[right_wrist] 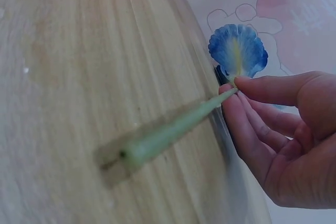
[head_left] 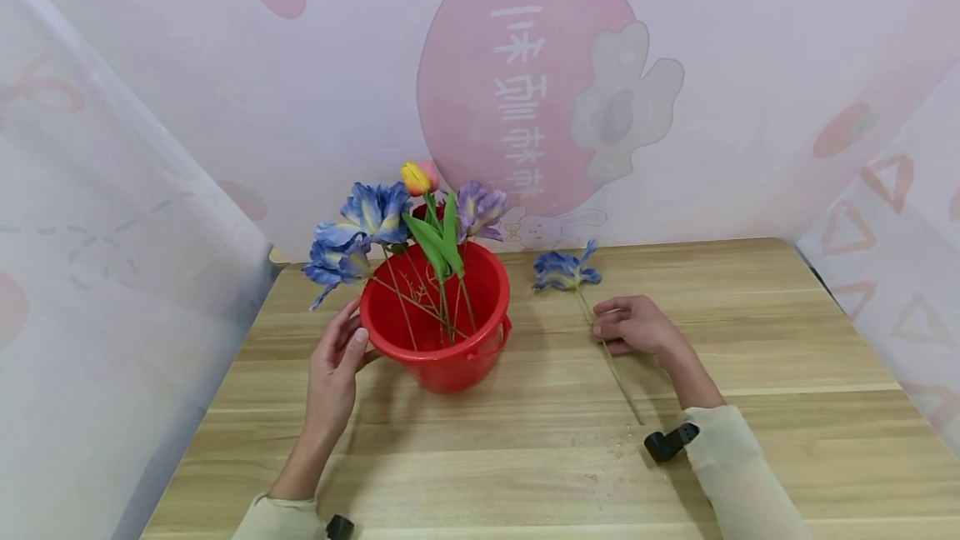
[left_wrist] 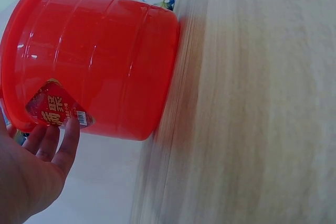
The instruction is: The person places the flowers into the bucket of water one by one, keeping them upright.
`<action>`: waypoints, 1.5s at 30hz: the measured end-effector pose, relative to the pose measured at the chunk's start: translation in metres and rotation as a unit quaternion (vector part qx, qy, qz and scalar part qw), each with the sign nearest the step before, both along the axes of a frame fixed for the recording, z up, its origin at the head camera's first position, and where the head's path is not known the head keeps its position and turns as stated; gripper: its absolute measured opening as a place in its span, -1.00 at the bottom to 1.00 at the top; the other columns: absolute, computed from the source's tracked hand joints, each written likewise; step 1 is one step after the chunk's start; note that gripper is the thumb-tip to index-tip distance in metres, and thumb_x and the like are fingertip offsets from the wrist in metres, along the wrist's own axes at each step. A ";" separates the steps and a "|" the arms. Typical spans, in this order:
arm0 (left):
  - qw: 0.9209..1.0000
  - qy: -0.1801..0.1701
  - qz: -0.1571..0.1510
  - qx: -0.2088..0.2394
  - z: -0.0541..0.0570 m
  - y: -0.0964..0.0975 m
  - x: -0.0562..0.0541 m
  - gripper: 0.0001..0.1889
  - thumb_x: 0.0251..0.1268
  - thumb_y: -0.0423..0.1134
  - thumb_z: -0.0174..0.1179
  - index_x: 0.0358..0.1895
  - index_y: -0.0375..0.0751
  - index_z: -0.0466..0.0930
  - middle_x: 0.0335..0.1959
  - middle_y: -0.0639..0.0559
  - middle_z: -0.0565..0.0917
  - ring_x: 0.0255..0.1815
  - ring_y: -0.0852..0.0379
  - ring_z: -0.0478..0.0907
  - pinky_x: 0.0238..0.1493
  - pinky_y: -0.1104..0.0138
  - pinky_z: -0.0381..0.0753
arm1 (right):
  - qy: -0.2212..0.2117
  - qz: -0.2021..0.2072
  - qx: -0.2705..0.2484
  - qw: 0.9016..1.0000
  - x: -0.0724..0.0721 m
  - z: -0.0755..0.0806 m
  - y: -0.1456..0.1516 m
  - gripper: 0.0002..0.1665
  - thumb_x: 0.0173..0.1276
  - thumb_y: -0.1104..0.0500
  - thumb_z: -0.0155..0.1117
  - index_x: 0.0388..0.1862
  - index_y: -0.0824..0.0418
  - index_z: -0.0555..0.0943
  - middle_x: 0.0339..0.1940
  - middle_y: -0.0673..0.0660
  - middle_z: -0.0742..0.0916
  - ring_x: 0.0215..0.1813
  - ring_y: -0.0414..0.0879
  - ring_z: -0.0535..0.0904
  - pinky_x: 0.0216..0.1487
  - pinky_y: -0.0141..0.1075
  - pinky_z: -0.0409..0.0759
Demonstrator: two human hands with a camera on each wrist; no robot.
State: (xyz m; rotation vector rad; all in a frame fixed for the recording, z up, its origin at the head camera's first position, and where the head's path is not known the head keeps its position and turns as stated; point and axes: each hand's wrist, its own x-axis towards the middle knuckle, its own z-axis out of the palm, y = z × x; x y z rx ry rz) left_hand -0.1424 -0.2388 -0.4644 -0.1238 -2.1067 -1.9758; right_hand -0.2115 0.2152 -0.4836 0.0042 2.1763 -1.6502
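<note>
A red plastic bucket (head_left: 442, 369) stands on the wooden table, holding several long-stemmed artificial flowers. Against its left side rests my left hand (head_left: 335, 365), fingertips touching near the rim; the left wrist view shows them beside a dark red label (left_wrist: 58, 103). My right hand (head_left: 637, 325) pinches the thin green stem of a blue iris (head_left: 566, 269) between thumb and fingers. This flower lies low over the table to the right of the bucket, its petals pointing away from me. In the right wrist view, the cut end of the stem (right_wrist: 168, 135) points toward the camera.
In the bucket are blue irises (head_left: 375, 211), a purple iris (head_left: 480, 208), and a yellow-and-pink tulip (head_left: 415, 179) with green leaves. Small clear bits (head_left: 592, 477) lie on the table (head_left: 487, 473) near the front. A printed pale backdrop (head_left: 360, 65) rises behind the table's far edge.
</note>
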 end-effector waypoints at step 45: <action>1.000 -0.008 0.001 -0.007 0.001 0.000 0.001 -0.47 0.73 -0.21 0.06 0.65 -0.06 0.34 0.52 -0.28 0.52 0.28 0.24 0.71 0.06 0.41 0.81 | 0.179 -0.080 -0.126 0.972 0.021 0.116 -0.060 -0.51 0.46 0.36 0.43 0.32 0.30 0.57 -0.03 0.06 0.70 -0.12 -0.20 0.76 -0.13 -0.24 0.87</action>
